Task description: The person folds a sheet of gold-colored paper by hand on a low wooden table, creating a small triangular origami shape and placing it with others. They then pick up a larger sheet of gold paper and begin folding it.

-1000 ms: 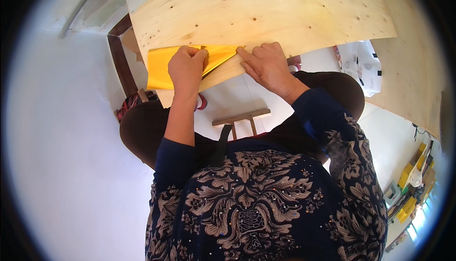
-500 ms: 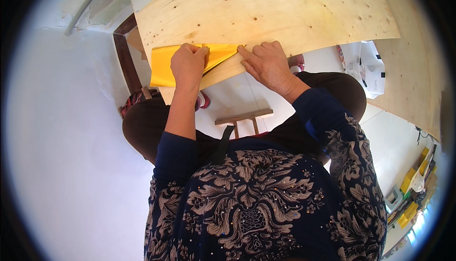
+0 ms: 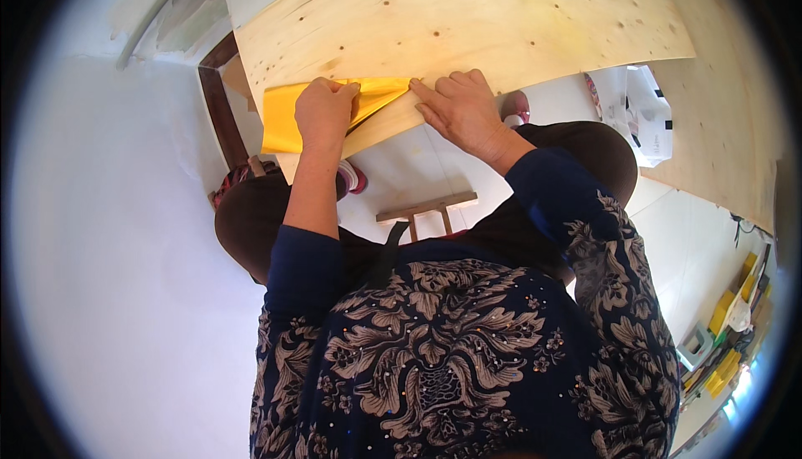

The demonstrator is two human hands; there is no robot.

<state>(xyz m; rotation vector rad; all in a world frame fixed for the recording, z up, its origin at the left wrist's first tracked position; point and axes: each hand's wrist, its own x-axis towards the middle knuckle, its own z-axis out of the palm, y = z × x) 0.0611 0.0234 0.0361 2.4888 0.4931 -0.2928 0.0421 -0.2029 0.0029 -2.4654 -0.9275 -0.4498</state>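
A sheet of shiny yellow paper [image 3: 282,116] lies folded near the near left edge of the plywood board [image 3: 434,20]. Its right part narrows to a point, and a dark gap shows under its slanting lower edge. My left hand [image 3: 323,112] is closed on the middle of the sheet, thumb and fingertips pinching it at a fold. With the index fingertip, my right hand [image 3: 462,110] holds down the pointed right end against the board. The other right fingers are curled in, and the thumb sits a little apart below.
Beneath the board's near edge are my knees and a small wooden stool frame [image 3: 426,207]. A white bag [image 3: 647,116] stands at the right beside another wooden panel [image 3: 718,142]. Several yellow pieces [image 3: 723,313] lie at the far right. A white wall [image 3: 109,250] rises on the left.
My right hand has shifted slightly left along with the sheet's point. My left hand keeps its pinch, its fingertips a little closer to the paper. The whole view has moved slightly.
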